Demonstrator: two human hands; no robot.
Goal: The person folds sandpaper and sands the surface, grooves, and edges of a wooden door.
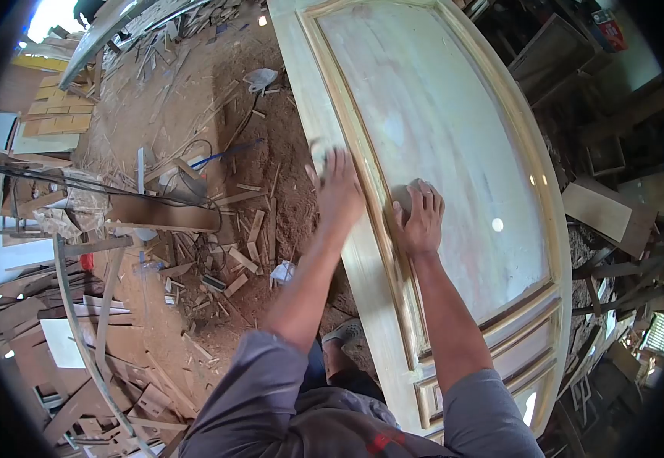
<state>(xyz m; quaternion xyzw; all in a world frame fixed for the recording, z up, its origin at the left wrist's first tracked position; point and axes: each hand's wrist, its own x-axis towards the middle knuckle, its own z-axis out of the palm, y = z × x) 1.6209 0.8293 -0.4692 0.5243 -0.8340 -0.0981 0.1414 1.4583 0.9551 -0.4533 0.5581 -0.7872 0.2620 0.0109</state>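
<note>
A large pale wooden door point(454, 137) with raised moulding lies in front of me. My left hand point(339, 187) presses on the flat border along the door's left edge, fingers forward and somewhat blurred. Under its fingertips is a small pale piece point(319, 149), partly covered, whose kind I cannot make out. My right hand point(423, 217) rests palm down on the recessed panel, just right of the left moulding strip point(370, 160). Its fingers are slightly bent and apart, with a dark shadow beneath them and nothing visible in them.
Wood offcuts point(255, 229) and sawdust litter the floor to the left. A curved wooden frame point(80, 328) stands at the lower left, near a beam point(164, 212) with dark cables over it. Boards point(599, 208) are stacked right of the door. My foot point(343, 332) is beside the door's left edge.
</note>
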